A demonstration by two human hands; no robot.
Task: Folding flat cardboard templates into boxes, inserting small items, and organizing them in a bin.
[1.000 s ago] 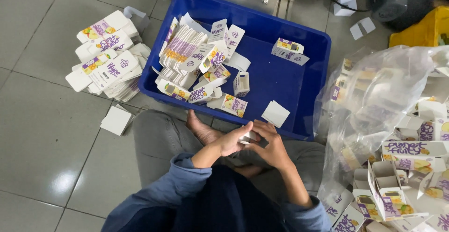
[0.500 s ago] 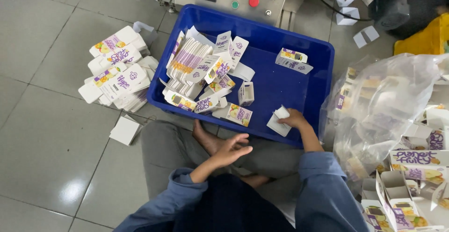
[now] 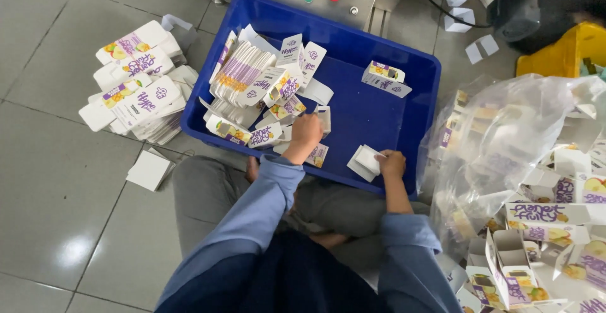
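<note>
Pinching small white folded card (image 3: 364, 159) — right hand (image 3: 391, 163).

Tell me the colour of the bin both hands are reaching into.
Blue bin, clearest in the head view.

We note a small upright carton (image 3: 324, 118) and flat white cards (image 3: 364, 159), both lying well apart on the blue crate (image 3: 385, 120) floor.

Single head-worn view, looking steeply down from above seated person; blue crate (image 3: 404, 67) upper centre of frame, near; clear bag (image 3: 505, 136) right edge; tiled floor (image 3: 57, 180) left.
</note>
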